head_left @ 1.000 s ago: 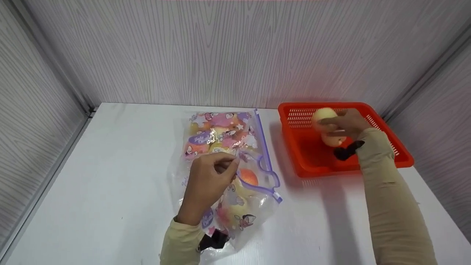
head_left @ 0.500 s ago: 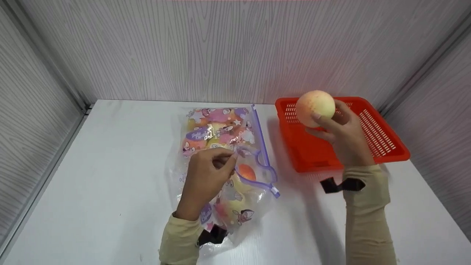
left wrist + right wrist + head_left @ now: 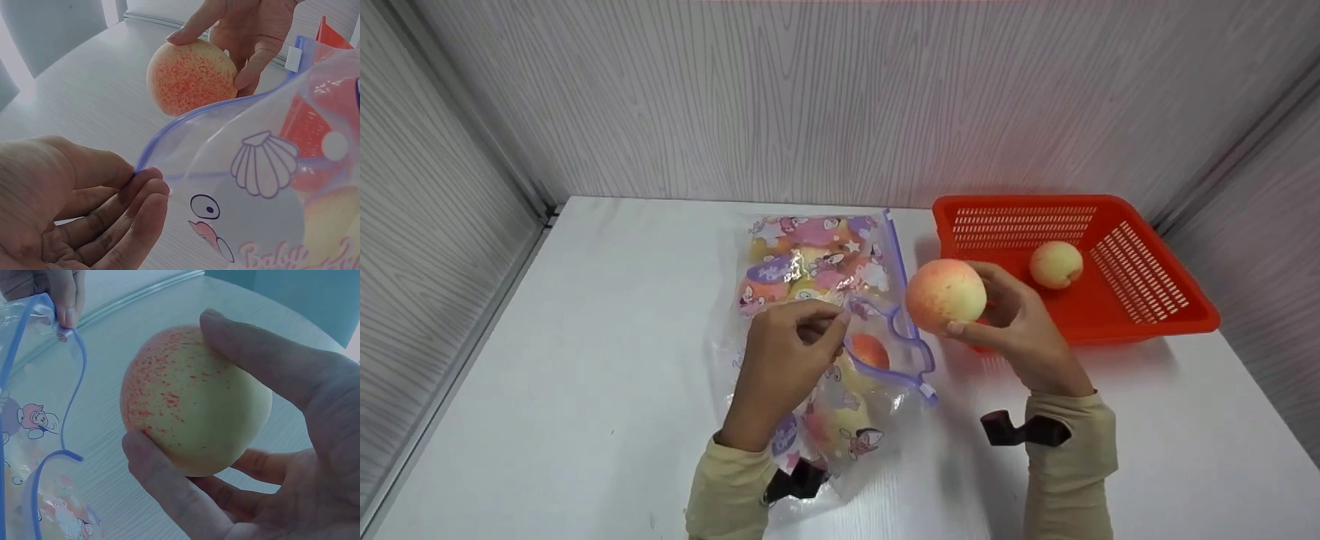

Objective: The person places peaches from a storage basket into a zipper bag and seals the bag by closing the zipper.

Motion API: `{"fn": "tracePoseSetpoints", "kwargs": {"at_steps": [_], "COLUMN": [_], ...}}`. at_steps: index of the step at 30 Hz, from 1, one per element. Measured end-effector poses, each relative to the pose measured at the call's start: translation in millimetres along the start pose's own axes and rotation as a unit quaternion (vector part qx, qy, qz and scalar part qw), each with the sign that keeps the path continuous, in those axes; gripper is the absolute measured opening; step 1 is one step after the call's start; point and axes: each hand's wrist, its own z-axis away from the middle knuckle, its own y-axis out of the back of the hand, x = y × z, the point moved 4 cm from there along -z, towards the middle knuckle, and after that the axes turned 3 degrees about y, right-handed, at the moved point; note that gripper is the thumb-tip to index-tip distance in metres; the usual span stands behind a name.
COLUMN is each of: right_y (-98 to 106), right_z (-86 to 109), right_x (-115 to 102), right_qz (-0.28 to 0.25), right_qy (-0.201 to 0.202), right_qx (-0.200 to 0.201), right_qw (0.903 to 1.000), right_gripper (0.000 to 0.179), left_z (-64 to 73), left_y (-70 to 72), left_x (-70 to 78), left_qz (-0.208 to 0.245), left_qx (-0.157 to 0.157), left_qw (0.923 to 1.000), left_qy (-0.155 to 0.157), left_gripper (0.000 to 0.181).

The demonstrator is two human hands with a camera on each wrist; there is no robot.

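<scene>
My left hand [image 3: 787,367] pinches the purple edge of a clear printed zip bag [image 3: 840,420] between thumb and fingertips, holding its mouth apart. Round fruit shows inside, one of them orange-red [image 3: 870,351]. In my right hand [image 3: 1027,330] is a yellow peach [image 3: 946,296] with a red blush, gripped between thumb and fingers just right of the bag's mouth. From the left wrist view, the peach [image 3: 191,77] appears beyond the purple zip edge [image 3: 185,115]. The right wrist view shows the thumb and fingers around the peach [image 3: 197,405], with the bag to its left.
A red plastic basket [image 3: 1185,311] stands at the back right with one more peach [image 3: 1056,265] in it. Behind the held bag lies a second printed zip bag [image 3: 810,259], filled with fruit and edged in purple. A wood-grain panel [image 3: 735,97] rises behind the white table [image 3: 607,360].
My right hand has lifted the peach out of the red basket and carried it left and toward me, near the bag's mouth. The left hand stays on the bag's edge.
</scene>
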Motion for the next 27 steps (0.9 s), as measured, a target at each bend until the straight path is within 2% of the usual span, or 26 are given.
{"fn": "tracePoseSetpoints", "kwargs": {"at_steps": [7,12,20,27], "right_y": [-7,-7,-9,-12], "right_z": [-1.2,-0.3,-0.1,-1.4], "right_x": [5,8,8,7], "right_qz": [0.021,0.021,0.020,0.064], "right_qy": [0.005,0.003,0.000,0.009], "right_qx": [-0.070,-0.078,-0.086,-0.118], "right_qw": [0.9973,0.9968,0.9961,0.9910], "right_gripper": [0.064,0.064,0.066,0.059], "left_z": [1.0,1.4,1.0,1.1], "left_y": [-1.2,-2.8,-2.3,-1.3], "left_x": [-0.6,-1.9,-1.6,-1.2], "left_qz": [0.002,0.007,0.008,0.005], "left_qx": [0.006,0.001,-0.001,0.005], "left_qw": [1.0000,1.0000,1.0000,0.9999], "left_qy": [-0.004,0.005,0.002,-0.008], "left_gripper": [0.009,0.009,0.008,0.008]}}
